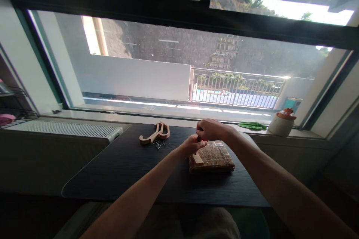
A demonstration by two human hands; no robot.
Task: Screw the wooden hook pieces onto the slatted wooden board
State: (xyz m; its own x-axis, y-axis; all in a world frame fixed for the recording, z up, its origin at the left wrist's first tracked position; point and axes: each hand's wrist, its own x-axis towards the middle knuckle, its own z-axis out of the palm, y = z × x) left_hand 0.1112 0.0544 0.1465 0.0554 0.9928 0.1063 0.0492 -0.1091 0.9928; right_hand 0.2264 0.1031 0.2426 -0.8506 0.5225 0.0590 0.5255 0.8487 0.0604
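1. Listing first the small wooden piece (198, 159): we are finding it pale, lying on the near left part of the wrapped block (217, 157), just below the left hand.
2. Handling, wooden piece: we are judging it light, stiff and rather smooth, liable to skid; we are favouring a pinch on its side edges.
3. Dark-handled tool (199, 139): we are seeing it roughly upright between the hands, mostly covered; we are judging it rigid, best gripped by the handle.
4. Right hand (211, 130): we are noting fingers curled closed round the handle's top, wrist bent over, forearm slanting from the right.
5. Left hand (192, 147): we are noting it lower, fingers drawn nearly together beside the tool; whether they are gripping, we are unable to tell.
6. Nearby: we are counting in loose screws (158, 145) and a wooden hook (148, 139) on the dark table (123, 171).
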